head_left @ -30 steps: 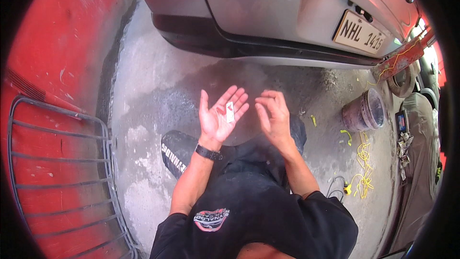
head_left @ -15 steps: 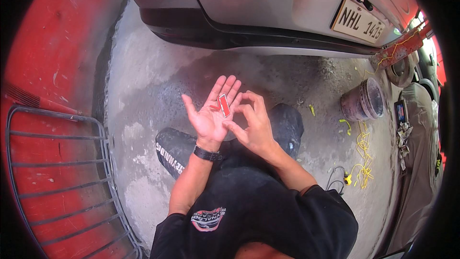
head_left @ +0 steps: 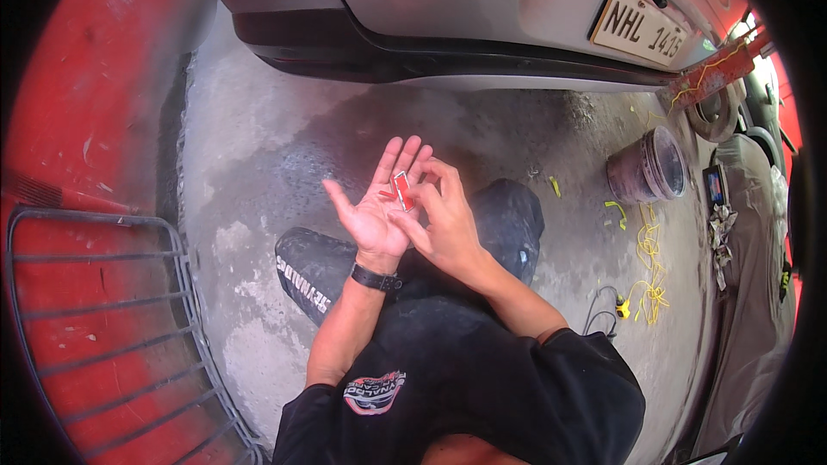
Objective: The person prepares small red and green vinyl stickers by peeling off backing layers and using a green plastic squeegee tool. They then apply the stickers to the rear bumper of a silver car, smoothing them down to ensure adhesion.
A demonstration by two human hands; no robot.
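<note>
Palm up, my left hand (head_left: 379,211) lies open in front of me, fingers stretched out. On its palm and fingers rests a small flat red strip (head_left: 401,185) with a pale edge. Beside it lies a smaller, narrower red piece (head_left: 388,195). Over the strip's lower right part bends my right hand (head_left: 444,220), thumb and fingers curved and apart. Its fingertips are at the strip and hide some of it; a firm grip on it does not show. A dark watch or band (head_left: 376,277) circles my left wrist.
A silver car's rear bumper (head_left: 362,56) spans the far side. To the left, a dark metal rack (head_left: 103,294) stands against red panels. At right are a dirty bucket (head_left: 650,168), a tangled yellow cord (head_left: 650,267), a tyre (head_left: 715,116) and a grey cover (head_left: 745,293).
My right hand has moved left and inward, its fingertips coming over the red strip. The left hand stays nearly still. The surroundings have shifted slightly left in view.
</note>
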